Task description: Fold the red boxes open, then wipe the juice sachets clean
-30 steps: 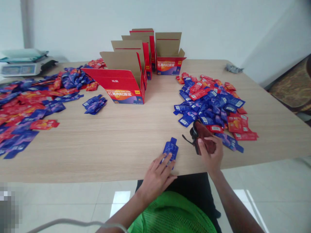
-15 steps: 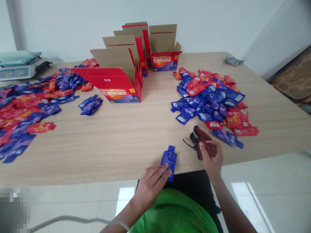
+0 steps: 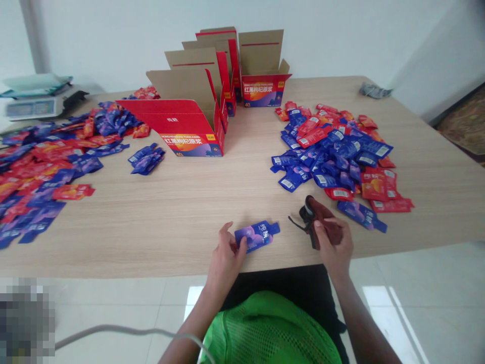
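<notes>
My left hand [image 3: 227, 255] grips a blue pouch [image 3: 257, 236] by its left end, thumb on top and fingers behind. The pouch shows its purple printed face, and its narrow spout end points right. In my right hand [image 3: 335, 245] is a dark red and black hand tool [image 3: 311, 215], its exact kind unclear, with a round black part on top and a thin black strip sticking out to the left. The tool is just right of the pouch, apart from it. Another blue pouch [image 3: 361, 216] lies on the table beyond my right hand.
A heap of blue and red pouches [image 3: 329, 156] lies at the right, another heap [image 3: 49, 162] at the left. Several open red cartons [image 3: 195, 144] stand at the back. A few blue pouches [image 3: 147, 159] lie left of them. A scale [image 3: 36, 107] sits far left.
My left hand has lifted and turned the blue pouch: its spout now points right and its purple printed face shows. My right hand still holds the tool in nearly the same place.
</notes>
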### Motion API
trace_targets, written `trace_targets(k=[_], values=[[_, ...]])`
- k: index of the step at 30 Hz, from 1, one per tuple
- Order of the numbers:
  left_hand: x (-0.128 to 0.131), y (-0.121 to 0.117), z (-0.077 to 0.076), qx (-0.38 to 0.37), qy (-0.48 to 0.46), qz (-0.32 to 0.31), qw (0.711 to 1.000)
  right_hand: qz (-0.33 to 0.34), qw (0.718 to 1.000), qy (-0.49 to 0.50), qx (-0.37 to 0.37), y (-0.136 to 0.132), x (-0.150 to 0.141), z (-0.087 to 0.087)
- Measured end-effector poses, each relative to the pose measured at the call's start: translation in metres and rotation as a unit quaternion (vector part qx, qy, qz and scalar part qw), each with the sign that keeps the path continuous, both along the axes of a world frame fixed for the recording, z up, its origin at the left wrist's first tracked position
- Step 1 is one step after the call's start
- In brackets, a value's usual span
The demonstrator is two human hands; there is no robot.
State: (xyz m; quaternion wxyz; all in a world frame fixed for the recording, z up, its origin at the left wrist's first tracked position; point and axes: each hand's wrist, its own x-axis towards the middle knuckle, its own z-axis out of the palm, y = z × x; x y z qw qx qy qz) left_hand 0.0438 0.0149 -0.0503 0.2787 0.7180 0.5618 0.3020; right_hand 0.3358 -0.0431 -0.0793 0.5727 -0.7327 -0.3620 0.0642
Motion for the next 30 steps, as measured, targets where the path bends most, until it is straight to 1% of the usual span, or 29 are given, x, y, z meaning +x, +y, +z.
trace_targets(k=[3,5,7,10,13,16,19,21,23,25,27,28,29,30], values=[[-0.004,-0.009,0.002,0.023,0.1,-0.077,0.992,0.001,1.0,-0.006,-0.006,0.0,-0.001,0.002],[-0.009,-0.015,0.002,0.058,0.137,-0.127,0.981,0.005,1.0,-0.009,-0.006,0.0,-0.001,0.002],[-0.016,-0.02,0.001,0.119,0.148,-0.161,0.968,0.007,1.0,-0.015,-0.009,0.0,0.0,0.002],[-0.029,-0.025,-0.003,0.202,0.161,-0.195,0.946,0.012,1.0,-0.019,-0.008,0.0,0.0,0.002],[-0.04,-0.026,-0.006,0.218,0.175,-0.235,0.931,0.013,1.0,-0.017,-0.002,0.0,0.0,0.001],[-0.041,-0.03,-0.008,0.215,0.174,-0.256,0.926,0.018,1.0,-0.02,0.0,0.0,0.0,-0.001],[-0.033,-0.043,-0.01,0.222,0.174,-0.254,0.925,0.024,0.999,-0.022,-0.009,0.0,0.001,0.001],[-0.027,-0.054,-0.012,0.228,0.175,-0.254,0.924,0.029,0.999,-0.03,-0.019,0.002,0.0,0.007],[-0.022,-0.064,-0.014,0.232,0.17,-0.254,0.924,0.046,0.997,-0.053,-0.022,0.005,-0.004,0.017],[-0.019,-0.069,-0.017,0.232,0.162,-0.261,0.923,0.089,0.992,-0.084,-0.011,0.01,-0.014,0.031],[-0.019,-0.071,-0.019,0.233,0.154,-0.275,0.92,0.164,0.979,-0.117,0.004,0.017,-0.031,0.045],[-0.019,-0.07,-0.019,0.234,0.151,-0.284,0.918,0.218,0.966,-0.135,0.004,0.02,-0.041,0.049],[-0.019,-0.068,-0.02,0.238,0.147,-0.291,0.915,0.283,0.946,-0.159,-0.003,0.023,-0.052,0.052],[-0.019,-0.066,-0.02,0.243,0.142,-0.296,0.913,0.351,0.917,-0.189,-0.013,0.026,-0.062,0.053]])
